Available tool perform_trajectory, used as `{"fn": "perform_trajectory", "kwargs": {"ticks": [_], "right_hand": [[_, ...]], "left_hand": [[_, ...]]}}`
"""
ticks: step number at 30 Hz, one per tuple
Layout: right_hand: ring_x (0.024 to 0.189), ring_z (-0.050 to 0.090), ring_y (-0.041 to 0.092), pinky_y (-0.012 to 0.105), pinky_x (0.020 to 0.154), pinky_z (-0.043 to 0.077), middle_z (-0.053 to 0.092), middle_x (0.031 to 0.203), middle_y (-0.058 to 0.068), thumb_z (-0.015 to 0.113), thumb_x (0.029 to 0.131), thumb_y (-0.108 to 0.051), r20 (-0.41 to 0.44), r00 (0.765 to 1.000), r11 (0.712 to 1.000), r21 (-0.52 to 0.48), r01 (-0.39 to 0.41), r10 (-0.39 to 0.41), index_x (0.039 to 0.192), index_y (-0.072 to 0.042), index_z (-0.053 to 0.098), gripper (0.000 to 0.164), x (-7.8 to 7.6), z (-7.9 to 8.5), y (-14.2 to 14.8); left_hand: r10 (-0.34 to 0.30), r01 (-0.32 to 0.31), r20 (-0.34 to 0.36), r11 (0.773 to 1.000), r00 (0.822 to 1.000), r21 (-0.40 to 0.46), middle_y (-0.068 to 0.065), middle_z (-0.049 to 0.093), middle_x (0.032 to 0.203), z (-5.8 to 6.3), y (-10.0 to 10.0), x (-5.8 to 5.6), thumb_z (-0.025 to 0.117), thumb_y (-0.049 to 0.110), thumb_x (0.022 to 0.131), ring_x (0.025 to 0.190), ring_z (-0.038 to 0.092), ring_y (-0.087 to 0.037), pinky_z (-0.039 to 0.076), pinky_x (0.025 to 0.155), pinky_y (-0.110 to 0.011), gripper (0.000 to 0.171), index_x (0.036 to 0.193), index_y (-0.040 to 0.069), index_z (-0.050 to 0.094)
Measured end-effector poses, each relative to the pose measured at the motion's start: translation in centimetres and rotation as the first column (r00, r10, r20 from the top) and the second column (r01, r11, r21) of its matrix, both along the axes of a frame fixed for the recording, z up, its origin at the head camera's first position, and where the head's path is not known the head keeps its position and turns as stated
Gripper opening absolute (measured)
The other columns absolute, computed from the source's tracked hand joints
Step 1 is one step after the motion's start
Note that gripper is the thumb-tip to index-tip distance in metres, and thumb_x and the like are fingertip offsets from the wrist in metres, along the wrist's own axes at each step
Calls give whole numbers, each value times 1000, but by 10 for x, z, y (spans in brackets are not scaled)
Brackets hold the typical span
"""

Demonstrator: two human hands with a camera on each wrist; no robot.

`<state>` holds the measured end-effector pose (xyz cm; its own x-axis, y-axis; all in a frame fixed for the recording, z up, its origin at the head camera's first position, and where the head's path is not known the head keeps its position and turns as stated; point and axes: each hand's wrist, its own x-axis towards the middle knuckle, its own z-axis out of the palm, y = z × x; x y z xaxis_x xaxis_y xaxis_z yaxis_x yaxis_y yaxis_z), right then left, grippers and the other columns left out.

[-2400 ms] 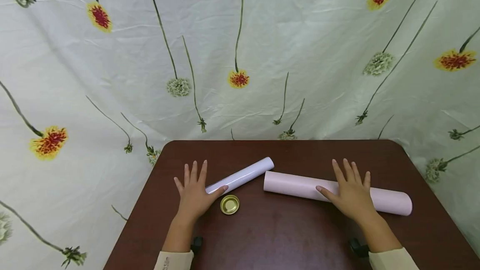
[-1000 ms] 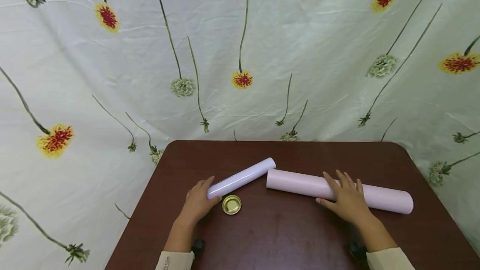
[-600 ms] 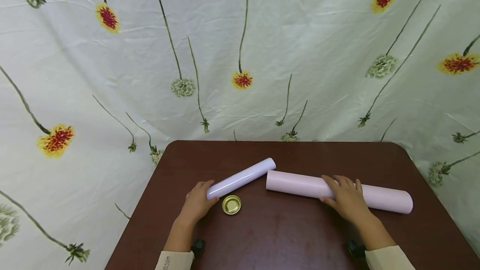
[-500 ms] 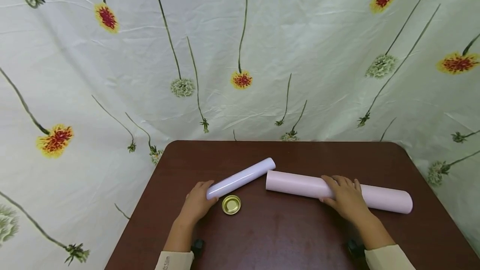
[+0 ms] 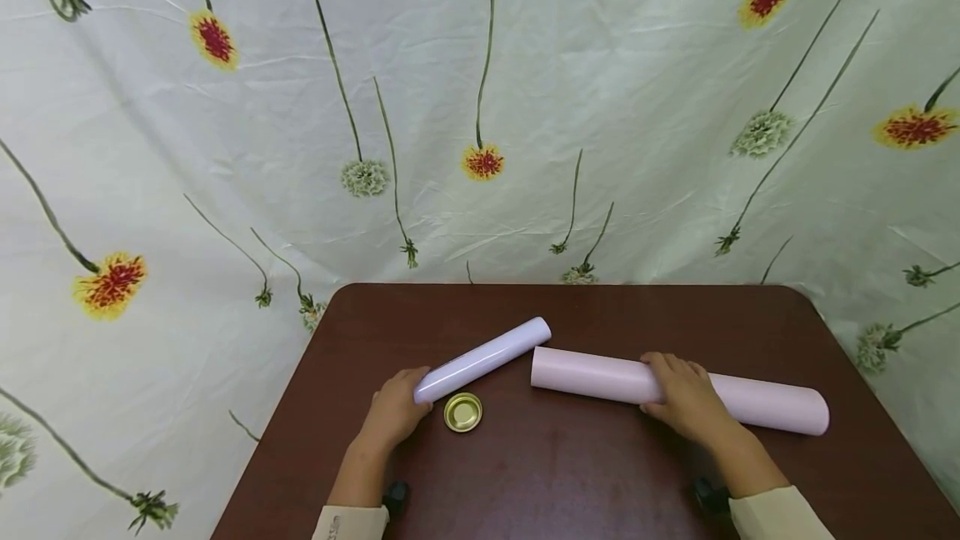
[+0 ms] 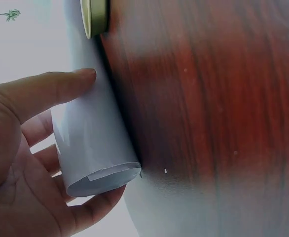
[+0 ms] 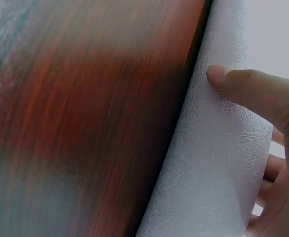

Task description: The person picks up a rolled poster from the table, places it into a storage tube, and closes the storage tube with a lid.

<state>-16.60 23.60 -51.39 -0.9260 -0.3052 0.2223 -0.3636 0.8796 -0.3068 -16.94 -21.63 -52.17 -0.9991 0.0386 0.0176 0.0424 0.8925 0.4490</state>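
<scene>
A glossy lilac paper roll [image 5: 483,358] lies slanted on the dark brown table [image 5: 570,473]. My left hand [image 5: 395,407] grips its near end; in the left wrist view the thumb and fingers curl round the roll [image 6: 92,138]. A longer, textured pale pink roll [image 5: 592,374] lies to the right. My right hand [image 5: 686,398] grips it about mid-length, and the right wrist view shows the thumb pressed on the pink roll [image 7: 218,163]. A small gold round lid [image 5: 462,412] sits just right of the left hand.
A white cloth printed with flowers [image 5: 480,107] hangs behind and beside the table. The table's rounded far corners and side edges [image 5: 817,311] are near both rolls. Bare brown tabletop [image 5: 570,473] lies in front of the rolls.
Both hands lay flat with spread fingers; they have since curled round the rolls. The left hand now holds the lilac roll's end, the right the pink roll, which has shifted slightly.
</scene>
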Motion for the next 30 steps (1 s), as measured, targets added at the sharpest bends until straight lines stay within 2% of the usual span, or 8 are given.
{"fn": "perform_trajectory", "kwargs": {"ticks": [7,13,19,24,30], "right_hand": [[104,63,39,64,96,43,61,114,16,92,70,-19,4,999,998,30,-48,48,137,-5,56,77,-1,-1,-1],[105,63,37,61,91,45,60,116,16,92,69,-19,-3,998,997,45,-59,59,135,-5,59,75,-1,-1,-2],[115,62,42,62,91,43,63,129,18,90,71,-19,29,998,997,59,-49,48,134,-5,58,72,1,-2,-3],[115,61,43,62,92,43,66,123,15,89,71,-20,4,1000,997,73,-29,29,133,-7,57,71,3,-2,-2],[112,60,42,62,91,43,65,118,13,90,69,-18,-37,999,998,54,-25,27,137,-8,56,77,3,0,2]], "left_hand": [[14,-14,5,1000,1000,-13,-20,67,125,-2,0,1,74,9,85,116,64,-39,45,84,-58,52,135,5,62],[12,-12,-10,1000,1000,-4,-19,68,121,-2,0,2,72,8,86,113,64,-39,46,84,-59,48,133,6,63],[8,-9,14,999,1000,35,-19,67,122,-1,-2,4,72,8,87,114,63,-39,46,90,-62,47,134,6,63],[-1,-2,30,997,1000,82,-19,67,122,-1,-3,4,72,7,88,112,63,-37,47,95,-60,47,134,6,62],[-15,13,18,991,1000,130,-17,67,118,1,-4,2,73,5,86,106,64,-31,49,94,-52,46,131,6,64]]}}
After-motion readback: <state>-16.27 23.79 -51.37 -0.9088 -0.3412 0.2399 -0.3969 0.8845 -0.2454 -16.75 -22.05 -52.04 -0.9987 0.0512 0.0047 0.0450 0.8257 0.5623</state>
